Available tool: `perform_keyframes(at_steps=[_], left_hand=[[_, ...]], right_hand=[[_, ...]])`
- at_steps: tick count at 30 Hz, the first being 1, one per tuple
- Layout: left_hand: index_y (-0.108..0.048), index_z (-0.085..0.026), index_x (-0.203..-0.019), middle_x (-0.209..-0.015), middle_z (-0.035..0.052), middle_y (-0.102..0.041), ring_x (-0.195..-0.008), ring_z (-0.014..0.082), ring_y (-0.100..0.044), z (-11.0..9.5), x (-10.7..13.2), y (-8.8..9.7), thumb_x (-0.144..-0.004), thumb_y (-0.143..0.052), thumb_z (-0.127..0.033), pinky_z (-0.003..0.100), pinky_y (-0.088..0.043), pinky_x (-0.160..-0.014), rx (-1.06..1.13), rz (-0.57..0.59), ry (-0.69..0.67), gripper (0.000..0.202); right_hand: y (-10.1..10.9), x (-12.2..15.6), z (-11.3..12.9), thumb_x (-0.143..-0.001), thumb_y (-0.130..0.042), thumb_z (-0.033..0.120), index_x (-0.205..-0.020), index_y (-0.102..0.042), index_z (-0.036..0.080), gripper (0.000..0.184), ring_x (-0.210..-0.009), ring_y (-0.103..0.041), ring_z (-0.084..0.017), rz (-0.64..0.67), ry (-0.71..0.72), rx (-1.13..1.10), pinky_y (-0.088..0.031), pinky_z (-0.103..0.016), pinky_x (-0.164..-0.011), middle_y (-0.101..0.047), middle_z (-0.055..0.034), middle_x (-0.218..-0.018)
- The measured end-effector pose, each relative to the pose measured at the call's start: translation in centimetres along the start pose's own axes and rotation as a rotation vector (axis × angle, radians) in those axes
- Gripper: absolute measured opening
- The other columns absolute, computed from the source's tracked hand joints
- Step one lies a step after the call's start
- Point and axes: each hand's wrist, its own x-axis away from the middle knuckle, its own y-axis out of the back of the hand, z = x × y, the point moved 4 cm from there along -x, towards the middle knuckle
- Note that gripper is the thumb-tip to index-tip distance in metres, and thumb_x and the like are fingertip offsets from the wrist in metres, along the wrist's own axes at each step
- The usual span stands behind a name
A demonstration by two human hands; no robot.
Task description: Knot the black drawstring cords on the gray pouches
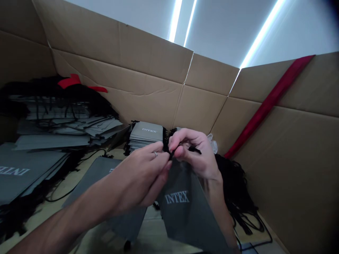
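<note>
Held bag (190, 218) — grey, hanging below both hands at near centre, slightly right. Its black cord (172, 153) runs up between the fingertips. Left hand (144, 169), ring (155, 154) on one finger, pinches the cord; right hand (197, 151), curled, pinches it too, thumb against forefinger. The two sets of fingertips almost meet.

Surroundings: a second bag (92, 173) lies on the table (150, 233) to the left, partly under the left forearm, which blocks most of its lettering. Far centre, a neat stack (147, 135) of grey bags; the right hand hides most of another grey item beside it. Far left, a loose pile (60, 137) of bags topped with black cords and a red strip (70, 81). Near left, a further stack (23, 183), cords trailing along its edge. Right, a heap of black cords (235, 187), close behind the right forearm. Clear plastic (212, 143) shows just behind the right hand. Cardboard (127, 70) walls the far side and right; a dark red strap (270, 109) slants down it.

Writing: "INTEX" in white on the held bag and the far stack — lettering on the near-left stack is cut by the view's edge.
</note>
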Motion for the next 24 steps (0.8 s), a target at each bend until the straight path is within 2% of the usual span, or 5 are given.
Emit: perform_keyframes(at_steps=[3, 9, 14, 18, 24], left_hand=[[-0.041, -0.023, -0.083, -0.076, -0.0009, -0.048, -0.074, 0.0175, -0.045, 0.6, 0.2, 0.4, -0.112, -0.04, -0.013, 0.034, -0.038, -0.068, 0.038, -0.045, 0.068, 0.03], [-0.043, -0.022, -0.086, -0.08, -0.0013, -0.048, -0.073, 0.0157, -0.043, 1.4, 0.4, 0.4, -0.116, -0.042, -0.018, 0.034, -0.035, -0.068, 0.084, -0.054, 0.133, 0.03], [-0.038, -0.023, -0.084, -0.075, -0.0037, -0.044, -0.067, 0.0139, -0.04, 1.4, 0.0, 0.4, -0.116, -0.043, -0.016, 0.032, -0.034, -0.064, 0.115, -0.077, 0.135, 0.033], [-0.04, -0.022, -0.082, -0.072, -0.0049, -0.043, -0.062, 0.0119, -0.04, 1.6, -0.1, 0.6, -0.119, -0.043, -0.025, 0.03, -0.035, -0.06, 0.183, -0.047, 0.246, 0.037], [-0.05, -0.022, -0.084, -0.074, -0.003, -0.051, -0.065, 0.0131, -0.048, 2.0, 0.0, 1.1, -0.119, -0.045, -0.039, 0.028, -0.042, -0.06, 0.331, -0.025, 0.426, 0.04]], right_hand=[[0.5, 0.3, 1.3, -0.078, -0.106, 0.036, -0.112, -0.083, 0.023, 0.044, -0.08, -0.072, -0.016, -0.09, 0.028, 0.128, -0.059, -0.026, -0.072, -0.078, -0.002, -0.089], [-0.1, 0.9, 3.2, -0.083, -0.103, 0.035, -0.102, -0.084, 0.021, 0.03, -0.078, -0.072, -0.016, -0.206, 0.073, 0.327, -0.056, -0.025, -0.067, -0.079, -0.0026, -0.089], [-0.6, 1.5, 2.9, -0.094, -0.091, 0.051, -0.078, -0.066, 0.021, 0.042, -0.058, -0.043, -0.012, -0.297, 0.032, 0.376, -0.032, -0.026, -0.053, -0.055, 0.0031, -0.066], [-0.1, 1.5, 1.9, -0.105, -0.059, 0.072, -0.077, -0.053, 0.024, 0.057, -0.061, -0.03, -0.015, -0.29, 0.039, 0.287, -0.023, -0.032, -0.056, -0.037, 0.0031, -0.067], [0.3, 1.5, 1.4, -0.108, -0.055, 0.031, -0.089, -0.056, 0.024, 0.02, -0.069, -0.04, -0.017, -0.266, -0.085, 0.407, -0.03, -0.031, -0.062, -0.044, 0.0021, -0.075]])
